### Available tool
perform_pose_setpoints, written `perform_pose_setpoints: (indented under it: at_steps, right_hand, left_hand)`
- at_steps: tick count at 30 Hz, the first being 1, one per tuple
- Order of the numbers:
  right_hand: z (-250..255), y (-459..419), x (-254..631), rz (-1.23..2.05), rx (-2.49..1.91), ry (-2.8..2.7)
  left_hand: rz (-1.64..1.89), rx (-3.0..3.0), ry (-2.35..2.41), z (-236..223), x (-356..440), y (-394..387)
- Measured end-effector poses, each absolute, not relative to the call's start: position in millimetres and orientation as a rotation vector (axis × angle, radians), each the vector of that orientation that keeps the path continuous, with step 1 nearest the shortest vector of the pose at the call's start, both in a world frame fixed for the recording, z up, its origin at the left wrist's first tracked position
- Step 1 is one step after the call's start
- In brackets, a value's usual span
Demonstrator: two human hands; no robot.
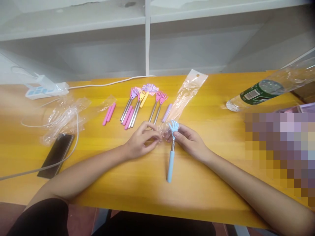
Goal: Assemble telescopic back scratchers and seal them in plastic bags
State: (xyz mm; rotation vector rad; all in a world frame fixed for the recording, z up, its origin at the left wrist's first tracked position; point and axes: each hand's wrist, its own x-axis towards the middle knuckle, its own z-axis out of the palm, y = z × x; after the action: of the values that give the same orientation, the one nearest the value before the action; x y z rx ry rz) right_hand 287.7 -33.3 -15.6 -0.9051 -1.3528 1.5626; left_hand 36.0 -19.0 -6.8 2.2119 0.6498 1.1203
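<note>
My right hand (192, 141) grips a light-blue back scratcher (170, 167) near its hand-shaped head, so the handle points down toward me. A clear plastic bag (190, 90) with a hang hole stretches away from my hands across the table. With thumb and fingers pinched together, my left hand (143, 140) holds the bag's near end. Whether my right fingers also grip the bag behind the scratcher's head is hidden. Just beyond lie pink-headed scratchers (161, 98), a purple handle sleeve (167, 113), a yellow-headed scratcher (141, 95) and a purple-headed scratcher (133, 93).
Pink handle sleeves (109, 114) lie left of the scratchers. Crumpled clear wrappers (64, 119), a phone (56, 155), a white cable and a power strip (46, 90) occupy the left side. A plastic bottle (261, 91) lies at right. Shelving (147, 42) stands behind the wooden table (137, 186).
</note>
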Motion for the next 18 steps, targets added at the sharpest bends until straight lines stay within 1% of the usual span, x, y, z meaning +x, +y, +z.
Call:
perform_pose_setpoints:
  at_steps: [3,7,13,16,18]
  right_hand:
    - [-13.4,-33.8,286.7,1.569,-0.891,-1.373]
    - [-9.8,-36.3,287.1,1.654,-0.841,-1.407]
    - [-6.8,-34.8,288.6,1.706,-0.802,-1.357]
    - [-7.0,-33.9,291.1,1.855,-0.742,-1.277]
    - [-5.5,-36.7,291.7,1.892,-0.728,-1.264]
  left_hand:
    - [1.007,2.056,0.668,-8.1,37.4,-25.4]
    - [0.827,1.854,0.739,-14.3,37.9,-23.0]
    - [0.701,1.613,0.558,-19.2,36.3,-8.5]
    - [0.698,1.666,0.654,-17.6,35.4,-9.0]
    - [0.762,1.639,0.674,-18.7,35.5,-10.6]
